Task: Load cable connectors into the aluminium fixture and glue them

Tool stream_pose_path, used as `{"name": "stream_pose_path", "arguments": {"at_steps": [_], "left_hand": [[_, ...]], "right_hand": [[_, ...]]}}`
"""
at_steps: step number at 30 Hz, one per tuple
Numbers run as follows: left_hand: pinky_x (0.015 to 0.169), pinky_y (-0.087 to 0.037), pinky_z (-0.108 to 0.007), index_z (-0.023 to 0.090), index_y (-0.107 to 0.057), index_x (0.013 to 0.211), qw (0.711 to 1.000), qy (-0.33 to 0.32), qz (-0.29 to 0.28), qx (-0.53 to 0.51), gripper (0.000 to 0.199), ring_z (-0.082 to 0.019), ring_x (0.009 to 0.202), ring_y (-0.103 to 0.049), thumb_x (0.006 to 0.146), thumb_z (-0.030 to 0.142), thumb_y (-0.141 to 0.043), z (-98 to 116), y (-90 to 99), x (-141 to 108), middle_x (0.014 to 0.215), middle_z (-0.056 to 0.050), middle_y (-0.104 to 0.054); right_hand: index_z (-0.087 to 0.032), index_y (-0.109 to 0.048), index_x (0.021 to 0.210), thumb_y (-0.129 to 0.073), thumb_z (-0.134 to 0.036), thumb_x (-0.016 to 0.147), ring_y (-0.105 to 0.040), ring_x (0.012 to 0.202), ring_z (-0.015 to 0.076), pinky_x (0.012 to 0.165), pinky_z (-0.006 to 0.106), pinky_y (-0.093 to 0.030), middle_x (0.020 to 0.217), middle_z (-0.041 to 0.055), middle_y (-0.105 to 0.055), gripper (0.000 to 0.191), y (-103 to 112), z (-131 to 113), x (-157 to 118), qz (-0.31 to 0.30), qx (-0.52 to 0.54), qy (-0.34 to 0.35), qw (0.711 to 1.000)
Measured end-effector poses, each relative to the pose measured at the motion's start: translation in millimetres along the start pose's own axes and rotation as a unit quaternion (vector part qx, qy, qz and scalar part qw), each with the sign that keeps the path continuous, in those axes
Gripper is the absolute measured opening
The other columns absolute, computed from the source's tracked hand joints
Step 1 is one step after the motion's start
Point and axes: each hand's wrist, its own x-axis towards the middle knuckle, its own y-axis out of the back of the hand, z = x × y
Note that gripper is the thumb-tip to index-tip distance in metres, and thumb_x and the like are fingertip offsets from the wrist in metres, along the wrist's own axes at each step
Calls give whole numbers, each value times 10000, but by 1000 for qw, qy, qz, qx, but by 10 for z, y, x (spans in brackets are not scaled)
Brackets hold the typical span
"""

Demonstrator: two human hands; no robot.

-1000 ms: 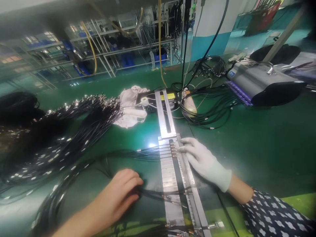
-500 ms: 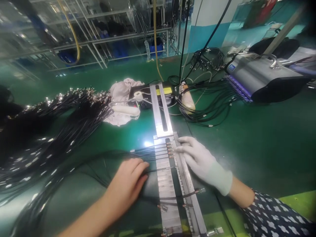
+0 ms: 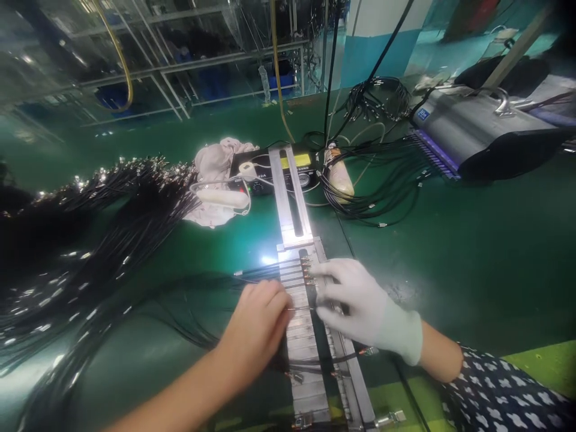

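Fixture (image 3: 303, 333), left hand (image 3: 260, 313) curled; right hand (image 3: 360, 303) spread

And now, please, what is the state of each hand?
Left hand: closed, apparently pinching a thin cable.
Right hand: gloved, open at the metal jig; nothing visibly held.

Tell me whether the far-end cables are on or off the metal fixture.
On: the cables lie across the metal fixture, their tips visible over its dark gap.
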Motion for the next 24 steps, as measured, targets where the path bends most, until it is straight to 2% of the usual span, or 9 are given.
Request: {"name": "stream_pose_path", "arguments": {"at_steps": [4, 7, 10, 13, 16, 18, 21, 24], "left_hand": [[842, -354, -354, 220, -571, 987, 995, -7, 59, 80, 129, -202, 945, -557, 1005, 207, -445, -362, 208, -369, 986, -29, -617], [847, -341, -365, 227, -583, 994, 983, -10, 85, 162, 122, -209, 932, -588, 1003, 228, -462, -555, 392, -597, 976, -26, -635], [841, -336, -397, 213, -593, 971, 966, -29, 106, 236, 157, -242, 927, -602, 1008, 235, -442, -561, 460, -673, 960, -48, -651], [869, -347, -416, 174, -586, 1052, 956, -69, 115, 262, 159, -258, 967, -599, 1000, 179, -436, -410, 364, -574, 1012, -83, -675], [912, -367, -409, 146, -572, 1116, 959, -121, 106, 232, 200, -241, 978, -596, 996, 116, -415, -263, 207, -384, 1029, -84, -683], [852, -413, -366, 148, -579, 1048, 971, -137, 84, 178, 181, -217, 901, -589, 1001, 118, -407, -235, 137, -277, 959, -72, -666], [709, -445, -276, 161, -576, 955, 988, -128, 61, 65, 165, -172, 783, -553, 1003, 121, -423, -282, 99, -195, 861, -49, -615], [694, -462, -231, 163, -582, 1043, 989, -118, 87, -16, 127, -146, 779, -555, 992, 113, -478, -341, 81, -154, 864, -38, -599]], "right_hand": [[-192, -621, 741, -638, -97, 804, -569, 1131, 265, 1000, 489, -431, 1192, 78, -644, 116, -30, 27, -6, -8, 17, -14, 1000], [-189, -599, 717, -643, -94, 800, -570, 1132, 272, 1013, 510, -419, 1178, 77, -650, 134, -37, 33, -11, -1, 23, -13, 1000], [-190, -596, 727, -644, -96, 804, -575, 1126, 274, 1007, 515, -424, 1163, 79, -653, 131, -36, 31, -14, 7, 25, -7, 1000], [-198, -612, 782, -608, -101, 844, -587, 1114, 268, 989, 509, -442, 1146, 85, -657, 116, -37, 38, -21, 13, 28, -1, 1000], [-201, -638, 857, -582, -115, 887, -599, 1110, 264, 962, 492, -473, 1151, 97, -659, 107, -38, 58, -34, 40, 32, -13, 999], [-202, -650, 898, -578, -117, 899, -602, 1115, 259, 952, 479, -491, 1156, 97, -661, 112, -34, 74, -40, 63, 40, -34, 997], [-205, -653, 909, -567, -108, 909, -611, 1111, 241, 954, 449, -506, 1135, 82, -670, 130, -19, 96, -35, 74, 63, -60, 993], [-209, -656, 895, -567, -105, 910, -620, 1092, 223, 948, 410, -514, 1102, 69, -677, 138, -4, 116, -15, 70, 92, -70, 991]]}}
